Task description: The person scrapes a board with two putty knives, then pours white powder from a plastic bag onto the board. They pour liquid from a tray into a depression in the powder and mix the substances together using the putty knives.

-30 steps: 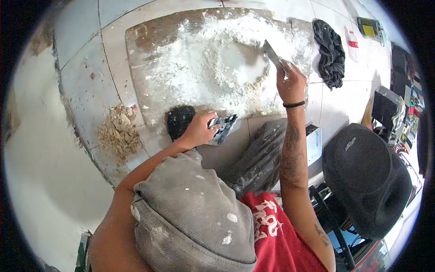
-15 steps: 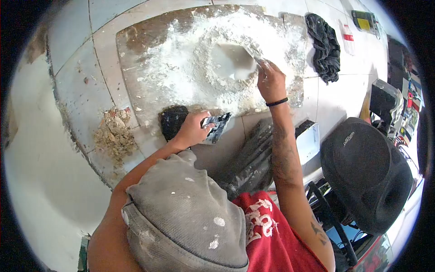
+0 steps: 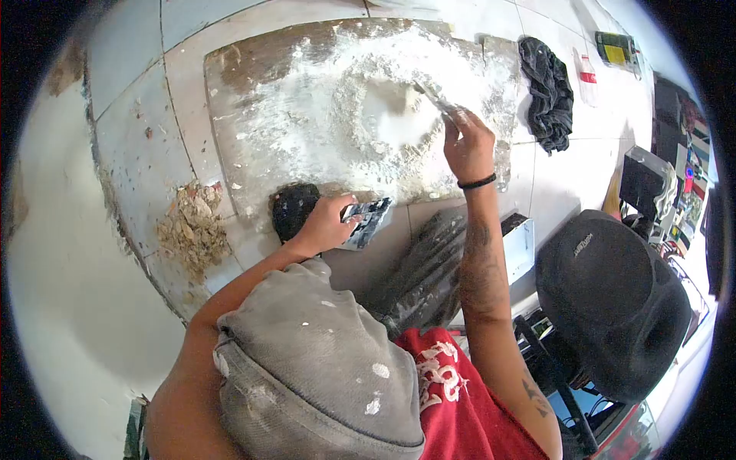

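My right hand (image 3: 469,147) is closed around a narrow putty knife (image 3: 435,98). Its blade reaches over the right rim of a ring of white powder (image 3: 354,126). Within the ring, a greyish wet patch (image 3: 387,96) shows at the top, with white powder over the lower part. The powder is spread across a worn wooden board (image 3: 249,73) on the tiled floor. My left hand (image 3: 326,225) grips a wide, flat scraper (image 3: 369,222) with dark smears, just off the board's near edge. Beside that hand sits a dark rounded object (image 3: 295,208), partly hidden.
A heap of crumbled debris (image 3: 192,234) lies left of the board. To the right are a crumpled black cloth (image 3: 547,92), a plastic bottle with a red label (image 3: 588,77) and a yellow-labelled container (image 3: 616,51). A large black speaker (image 3: 613,299) stands at the lower right.
The liquid pool in the ring has shrunk to a small patch, with white powder covering most of it. My right hand has shifted slightly right and down; my left hand stays nearly in place.
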Demonstrator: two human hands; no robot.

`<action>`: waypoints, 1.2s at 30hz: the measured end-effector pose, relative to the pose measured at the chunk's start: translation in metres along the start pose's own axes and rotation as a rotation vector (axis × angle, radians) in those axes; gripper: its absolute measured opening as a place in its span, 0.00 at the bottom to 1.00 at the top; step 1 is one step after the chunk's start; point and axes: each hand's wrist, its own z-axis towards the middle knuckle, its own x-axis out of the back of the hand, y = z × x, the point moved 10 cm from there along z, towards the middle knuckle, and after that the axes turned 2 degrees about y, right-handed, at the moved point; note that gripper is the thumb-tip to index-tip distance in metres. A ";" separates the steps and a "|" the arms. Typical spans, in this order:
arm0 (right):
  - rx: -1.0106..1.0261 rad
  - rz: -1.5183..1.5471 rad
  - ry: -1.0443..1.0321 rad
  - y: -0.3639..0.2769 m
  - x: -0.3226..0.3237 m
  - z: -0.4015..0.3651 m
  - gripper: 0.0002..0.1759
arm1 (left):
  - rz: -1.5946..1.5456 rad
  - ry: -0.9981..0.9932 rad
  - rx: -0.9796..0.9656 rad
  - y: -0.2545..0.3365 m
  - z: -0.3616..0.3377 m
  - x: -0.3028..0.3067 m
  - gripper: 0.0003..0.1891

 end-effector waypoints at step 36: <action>0.037 0.037 -0.267 0.018 -0.055 -0.003 0.16 | 0.232 -0.085 0.015 -0.022 -0.009 -0.014 0.17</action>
